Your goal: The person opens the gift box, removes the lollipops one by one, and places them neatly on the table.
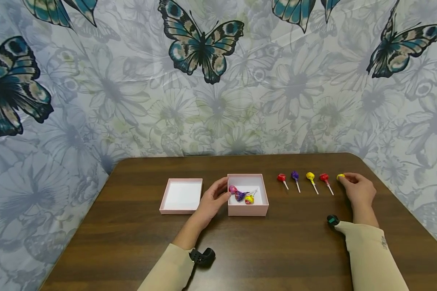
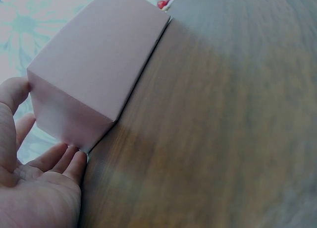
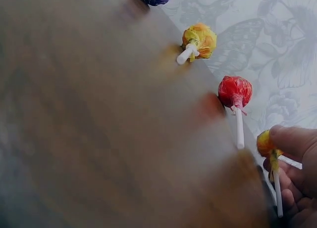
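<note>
My left hand (image 1: 213, 201) touches the left wall of a pink box (image 1: 247, 210), its fingers fairly straight and thumb near the upper edge. Inside the box lie several wrapped lollipops, among them a pink one (image 1: 232, 189), a purple one (image 1: 240, 196) and a yellow one (image 1: 249, 199). At the right, my right hand (image 1: 358, 190) pinches the head of a yellow lollipop (image 3: 266, 143) between thumb and fingers; its white stick points down. Left of it stretches a row: a red lollipop (image 1: 324, 178), a yellow one (image 1: 310, 176), a purple one (image 1: 295, 175) and another red one (image 1: 281, 177).
A shallow pink lid (image 1: 182, 211) with a white inside lies left of the box, close to my left forearm. The brown wooden table (image 1: 284, 250) ends at a wall or cloth (image 1: 218, 121) with flowers and butterflies. Each wrist wears a dark band.
</note>
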A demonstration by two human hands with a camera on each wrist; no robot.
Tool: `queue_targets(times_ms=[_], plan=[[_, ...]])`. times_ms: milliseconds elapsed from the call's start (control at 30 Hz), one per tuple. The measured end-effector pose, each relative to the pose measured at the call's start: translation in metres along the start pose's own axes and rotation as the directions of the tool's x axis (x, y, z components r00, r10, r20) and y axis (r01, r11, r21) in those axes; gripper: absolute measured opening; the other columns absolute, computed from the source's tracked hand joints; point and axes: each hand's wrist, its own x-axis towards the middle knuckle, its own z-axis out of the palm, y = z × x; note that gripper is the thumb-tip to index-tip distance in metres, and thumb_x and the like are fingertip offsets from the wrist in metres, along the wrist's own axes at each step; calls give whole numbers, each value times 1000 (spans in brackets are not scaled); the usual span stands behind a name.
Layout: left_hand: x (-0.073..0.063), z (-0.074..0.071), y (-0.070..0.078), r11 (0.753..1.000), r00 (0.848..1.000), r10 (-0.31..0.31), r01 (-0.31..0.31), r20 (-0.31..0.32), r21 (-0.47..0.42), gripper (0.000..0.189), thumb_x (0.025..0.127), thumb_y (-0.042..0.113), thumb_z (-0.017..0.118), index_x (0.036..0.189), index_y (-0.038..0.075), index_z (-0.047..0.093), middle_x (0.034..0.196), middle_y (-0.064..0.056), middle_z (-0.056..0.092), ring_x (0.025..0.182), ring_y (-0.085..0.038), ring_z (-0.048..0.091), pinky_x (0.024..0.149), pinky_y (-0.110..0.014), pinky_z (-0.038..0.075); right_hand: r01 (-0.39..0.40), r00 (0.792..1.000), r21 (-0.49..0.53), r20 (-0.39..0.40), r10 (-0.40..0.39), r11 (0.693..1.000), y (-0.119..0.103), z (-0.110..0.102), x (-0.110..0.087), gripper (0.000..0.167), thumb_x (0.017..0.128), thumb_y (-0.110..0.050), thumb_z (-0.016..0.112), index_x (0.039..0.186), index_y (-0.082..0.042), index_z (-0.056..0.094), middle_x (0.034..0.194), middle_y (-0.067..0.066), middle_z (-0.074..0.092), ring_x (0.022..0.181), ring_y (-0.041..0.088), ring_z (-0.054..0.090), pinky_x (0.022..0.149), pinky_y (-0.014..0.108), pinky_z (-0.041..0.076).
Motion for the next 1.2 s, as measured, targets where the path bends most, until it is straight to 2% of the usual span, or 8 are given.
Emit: queue_targets(times_ms=[100, 300, 367, 467, 567, 833, 1033, 1200], plan=[[0, 0, 1, 1000, 1000, 1, -1, -2, 4, 53, 100, 18, 61, 150, 21, 44, 156, -7, 44, 146, -28, 39, 121, -49, 33, 22, 1000, -14, -1, -22, 1000, -1, 1, 0, 47, 96, -36, 63, 125, 1, 66, 60, -43, 34, 85, 10, 50, 107, 54, 31], [0, 0, 0, 1000, 1000, -3, 3, 2, 0, 53, 100, 16, 61, 150, 20, 44, 156, -8, 44, 147, -29, 39, 121, -50, 32, 37, 999, -38, -21, -38, 999, 0, 4, 1, 44, 95, -34, 64, 122, 0, 67, 65, -38, 40, 67, -14, 34, 106, 53, 32], [0, 0, -1, 1000, 1000, -1, 1, -1, 6, 53, 100, 17, 61, 150, 20, 44, 156, -8, 44, 146, -29, 39, 121, -50, 32, 44, 999, -46, -30, -45, 998, 0, 5, 1, 43, 95, -33, 64, 121, 1, 67, 68, -27, 53, 70, -11, 38, 104, 54, 32], [0, 0, -1, 1000, 1000, 2, -2, -3, 4, 53, 100, 18, 61, 150, 20, 44, 156, -9, 44, 146, -30, 39, 121, -50, 32, 48, 998, -55, -39, -50, 997, 0, 6, 1, 42, 95, -32, 64, 121, 1, 67, 82, 2, 71, 77, -2, 44, 104, 54, 32], [0, 0, -2, 1000, 1000, 2, -2, -4, 5, 53, 99, 19, 62, 150, 21, 45, 155, -8, 45, 146, -29, 39, 121, -49, 32, 48, 998, -54, -46, -50, 997, 0, 7, 0, 43, 95, -32, 64, 122, 2, 67, 105, 21, 72, 77, -3, 44, 105, 53, 32], [-1, 0, -1, 1000, 1000, -5, 5, -10, 1, 52, 99, 18, 62, 149, 22, 46, 155, -8, 45, 146, -29, 39, 120, -49, 33, 63, 997, -62, -48, -66, 996, 0, 9, 0, 44, 95, -32, 63, 122, 3, 66, 116, 25, 68, 76, -4, 42, 103, 53, 33], [-1, 1, 0, 1000, 1000, -15, 15, -6, 5, 52, 100, 17, 62, 149, 22, 45, 156, -8, 44, 146, -29, 39, 120, -50, 33, 50, 998, -47, -47, -52, 998, 1, 9, -3, 45, 95, -32, 64, 124, 3, 65, 120, 26, 66, 69, -14, 33, 104, 52, 33], [-1, 0, 0, 1000, 1000, -13, 13, -4, 12, 53, 100, 18, 61, 149, 22, 45, 156, -8, 44, 146, -30, 39, 120, -50, 33, 28, 999, -28, -40, -30, 999, -2, 9, -5, 47, 95, -32, 64, 127, 2, 63, 123, 26, 65, 75, -7, 40, 108, 53, 32]])
